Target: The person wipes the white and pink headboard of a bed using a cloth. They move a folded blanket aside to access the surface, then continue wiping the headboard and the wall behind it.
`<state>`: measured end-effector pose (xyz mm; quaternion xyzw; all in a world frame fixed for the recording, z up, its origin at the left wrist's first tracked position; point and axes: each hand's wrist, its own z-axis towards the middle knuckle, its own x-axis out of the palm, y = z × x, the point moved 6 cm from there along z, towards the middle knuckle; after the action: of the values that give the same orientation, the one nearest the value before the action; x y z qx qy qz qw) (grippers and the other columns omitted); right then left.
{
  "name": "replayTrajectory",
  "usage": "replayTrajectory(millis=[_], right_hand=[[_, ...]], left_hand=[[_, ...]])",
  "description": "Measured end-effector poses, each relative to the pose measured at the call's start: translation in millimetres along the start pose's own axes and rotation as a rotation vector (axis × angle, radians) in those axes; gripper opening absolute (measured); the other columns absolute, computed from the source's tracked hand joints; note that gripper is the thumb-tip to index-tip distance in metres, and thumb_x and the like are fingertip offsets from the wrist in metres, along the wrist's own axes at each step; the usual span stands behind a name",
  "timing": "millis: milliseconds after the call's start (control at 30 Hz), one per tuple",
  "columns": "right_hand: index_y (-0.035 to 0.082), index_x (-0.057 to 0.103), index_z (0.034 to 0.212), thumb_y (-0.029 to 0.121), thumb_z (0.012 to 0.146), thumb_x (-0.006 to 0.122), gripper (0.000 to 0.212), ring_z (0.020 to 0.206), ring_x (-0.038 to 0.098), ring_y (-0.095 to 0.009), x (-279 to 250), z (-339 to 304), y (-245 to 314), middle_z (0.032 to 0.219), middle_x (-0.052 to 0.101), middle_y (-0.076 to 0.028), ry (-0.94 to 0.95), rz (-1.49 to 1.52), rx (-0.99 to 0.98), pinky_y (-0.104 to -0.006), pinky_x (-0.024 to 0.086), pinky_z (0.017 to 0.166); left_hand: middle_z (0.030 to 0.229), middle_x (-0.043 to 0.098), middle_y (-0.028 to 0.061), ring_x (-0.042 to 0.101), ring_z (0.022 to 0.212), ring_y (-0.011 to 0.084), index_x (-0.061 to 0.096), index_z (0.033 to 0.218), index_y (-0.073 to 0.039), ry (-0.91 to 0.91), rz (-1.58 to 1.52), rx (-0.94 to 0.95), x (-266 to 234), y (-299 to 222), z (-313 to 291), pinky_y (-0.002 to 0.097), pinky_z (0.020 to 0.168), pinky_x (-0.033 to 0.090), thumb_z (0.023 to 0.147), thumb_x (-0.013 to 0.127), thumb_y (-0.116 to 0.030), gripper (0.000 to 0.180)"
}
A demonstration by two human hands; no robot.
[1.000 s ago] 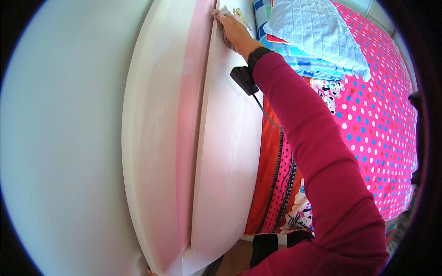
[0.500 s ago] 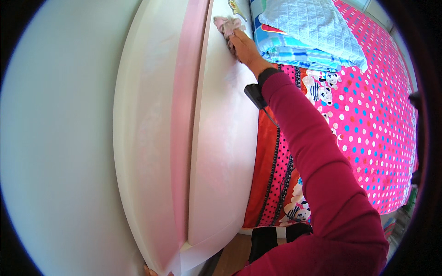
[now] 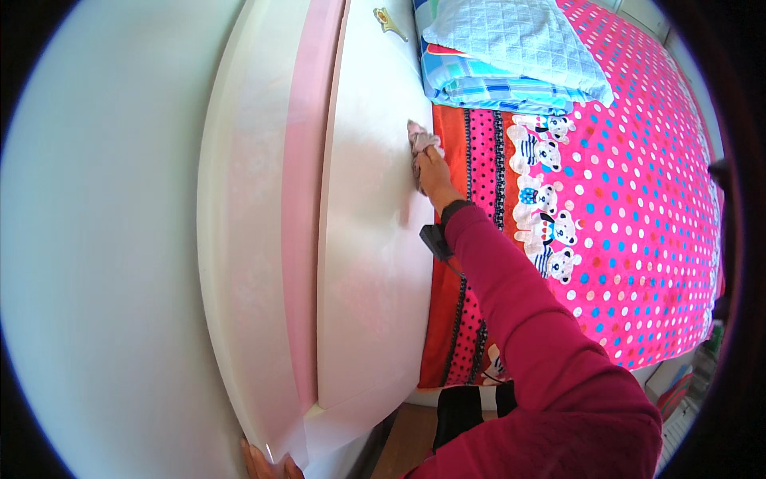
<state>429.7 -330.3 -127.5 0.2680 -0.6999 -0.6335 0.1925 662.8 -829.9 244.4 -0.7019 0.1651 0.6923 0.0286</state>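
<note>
My right hand is closed round a crumpled greyish-pink cloth. It presses the cloth against the glossy pale front of the headboard, close to where that front meets the bed. A black band with a small black box sits at the right wrist. At the bottom left, my left hand grips the lower corner of the headboard, with fingers and thumb to either side of the edge; the rest of this hand is cut off.
A pink dotted bedspread with cartoon bears and a red border covers the bed on the right. Folded blue bedding lies at its far end. A gold ornament sits on the headboard. A pale wall stands at left.
My right hand has slid the cloth down the headboard, toward me and slightly right, away from the gold ornament. More of my left hand shows at the corner.
</note>
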Motion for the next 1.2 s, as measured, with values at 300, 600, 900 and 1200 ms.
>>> replayTrajectory(millis=[300, 600, 900, 1200], right_hand=[[0.002, 0.054, 0.116, 0.012, 0.094, 0.050, 0.025, 0.101, 0.056, -0.032, 5, -127, 9, 0.109, 0.056, -0.017, 0.190, 0.089, 0.044, -0.0385, 0.044, 0.087], [0.000, 0.055, 0.116, 0.013, 0.097, 0.049, 0.024, 0.106, 0.053, -0.041, 2, -132, 91, 0.116, 0.053, -0.019, 0.129, -0.016, -0.467, -0.0398, 0.043, 0.092], [-0.001, 0.054, 0.120, 0.026, 0.098, 0.047, 0.036, 0.116, 0.049, -0.043, 35, 14, 84, 0.123, 0.052, -0.025, 0.189, -0.167, -0.433, -0.0458, 0.041, 0.097], [0.006, 0.050, 0.135, 0.044, 0.098, 0.039, 0.054, 0.130, 0.043, -0.045, 64, 89, 133, 0.142, 0.045, -0.026, 0.208, -0.262, -0.445, -0.0478, 0.035, 0.109]], left_hand=[[0.138, 0.049, 0.0300, 0.050, 0.125, 0.0468, 0.041, 0.142, 0.006, -0.102, -0.055, 0.090, -7, -9, 6, 0.0487, 0.104, 0.042, 0.097, 0.057, -0.034, 0.063], [0.138, 0.049, 0.0300, 0.050, 0.124, 0.0468, 0.040, 0.143, 0.005, -0.105, -0.036, 0.100, -4, -7, 8, 0.0495, 0.104, 0.042, 0.097, 0.059, -0.033, 0.063], [0.137, 0.049, 0.0299, 0.051, 0.122, 0.0462, 0.041, 0.142, 0.006, -0.067, 0.051, 0.078, 2, -1, 4, 0.0493, 0.102, 0.043, 0.096, 0.061, -0.030, 0.062], [0.135, 0.052, 0.0286, 0.055, 0.118, 0.0448, 0.041, 0.141, 0.006, -0.072, -0.014, 0.049, 0, -1, 3, 0.0482, 0.099, 0.046, 0.094, 0.063, -0.026, 0.060]])
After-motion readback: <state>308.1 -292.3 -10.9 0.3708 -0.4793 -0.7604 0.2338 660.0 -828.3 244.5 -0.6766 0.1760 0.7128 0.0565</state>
